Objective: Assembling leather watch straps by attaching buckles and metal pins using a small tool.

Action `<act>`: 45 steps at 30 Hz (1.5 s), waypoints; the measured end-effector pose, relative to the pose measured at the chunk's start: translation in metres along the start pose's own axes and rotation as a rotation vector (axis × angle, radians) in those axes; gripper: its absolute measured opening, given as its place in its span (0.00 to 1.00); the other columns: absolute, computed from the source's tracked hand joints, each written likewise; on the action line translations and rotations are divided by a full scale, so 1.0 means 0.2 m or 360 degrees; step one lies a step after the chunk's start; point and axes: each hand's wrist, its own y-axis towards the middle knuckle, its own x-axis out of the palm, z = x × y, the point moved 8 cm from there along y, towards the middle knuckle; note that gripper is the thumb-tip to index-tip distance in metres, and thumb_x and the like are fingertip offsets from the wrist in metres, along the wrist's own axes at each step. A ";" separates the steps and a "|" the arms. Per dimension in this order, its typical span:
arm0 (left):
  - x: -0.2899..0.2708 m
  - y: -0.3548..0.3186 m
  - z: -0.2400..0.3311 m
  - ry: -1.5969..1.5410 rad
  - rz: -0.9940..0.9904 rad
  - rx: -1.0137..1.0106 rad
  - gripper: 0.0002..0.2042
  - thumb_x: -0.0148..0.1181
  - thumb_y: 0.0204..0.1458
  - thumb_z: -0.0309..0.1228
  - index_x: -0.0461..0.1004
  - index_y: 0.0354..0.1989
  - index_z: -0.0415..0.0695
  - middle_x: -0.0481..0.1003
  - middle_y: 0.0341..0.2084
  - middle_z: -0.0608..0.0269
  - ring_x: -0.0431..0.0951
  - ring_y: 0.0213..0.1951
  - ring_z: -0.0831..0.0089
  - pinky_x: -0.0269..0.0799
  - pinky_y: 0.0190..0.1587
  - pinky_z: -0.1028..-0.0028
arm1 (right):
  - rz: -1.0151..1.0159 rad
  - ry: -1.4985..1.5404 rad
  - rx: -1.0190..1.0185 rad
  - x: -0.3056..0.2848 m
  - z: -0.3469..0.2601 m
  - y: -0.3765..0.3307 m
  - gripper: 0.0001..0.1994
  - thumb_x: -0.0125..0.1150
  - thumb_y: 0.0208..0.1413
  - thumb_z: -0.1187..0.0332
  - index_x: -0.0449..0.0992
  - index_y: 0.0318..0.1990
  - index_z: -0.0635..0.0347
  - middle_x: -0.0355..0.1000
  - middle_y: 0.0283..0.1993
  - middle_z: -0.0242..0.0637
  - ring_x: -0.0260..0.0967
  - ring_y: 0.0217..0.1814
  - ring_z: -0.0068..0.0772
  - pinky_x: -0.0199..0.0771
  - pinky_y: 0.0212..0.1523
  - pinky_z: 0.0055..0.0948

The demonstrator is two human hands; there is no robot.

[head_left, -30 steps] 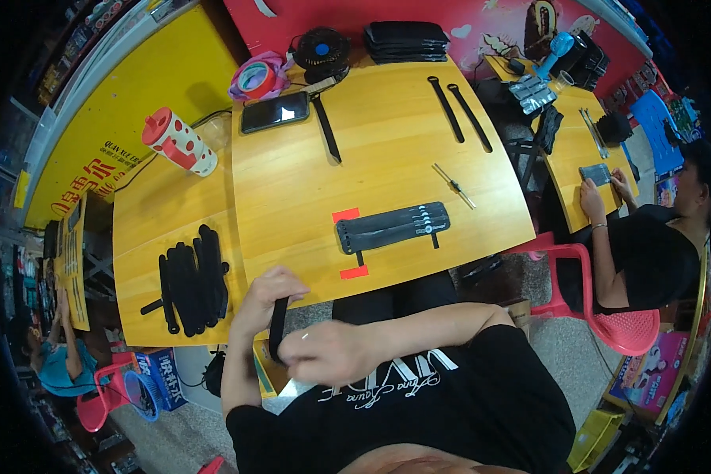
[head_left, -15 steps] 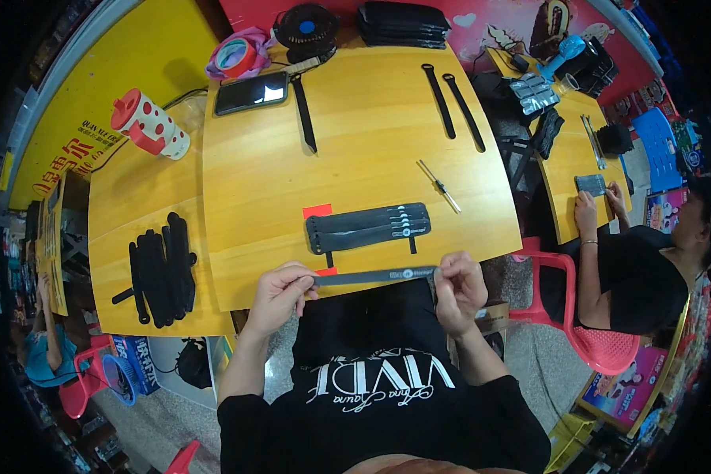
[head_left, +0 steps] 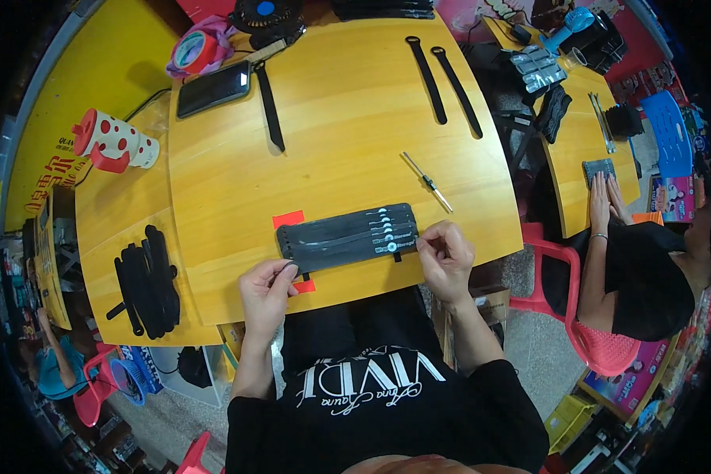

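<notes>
My left hand pinches one end of a black strap with pale print near its right end. At its other end, the fingers of my right hand are closed on it too. The strap lies stretched along the near edge of a row of similar black straps, laid side by side on the yellow table. A red tape piece shows at the row's far left corner, and another red piece is beside my left fingertips. Beyond the row rests a slim pen-like tool.
A pile of black straps lies at left. Loose straps, a phone, a tape roll, a small fan and a spotted cup stand around the table's far part. At right, a co-worker sits at another table.
Both hands have carried the strap forward from the table's front edge onto the near side of the row. The view has shifted slightly. The co-worker's hands now lie flatter.
</notes>
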 end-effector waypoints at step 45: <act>0.00 0.01 0.13 0.0668 0.0157 0.0420 0.06 0.65 0.49 0.23 0.77 0.26 0.32 0.75 0.16 0.57 0.73 0.19 0.76 0.65 0.23 0.76 | -0.0034 -0.0326 -0.0172 0.07 -0.04 0.01 0.08 0.55 0.44 0.88 0.69 0.25 0.64 0.61 0.23 0.36 0.55 0.18 0.26 0.53 0.19 0.26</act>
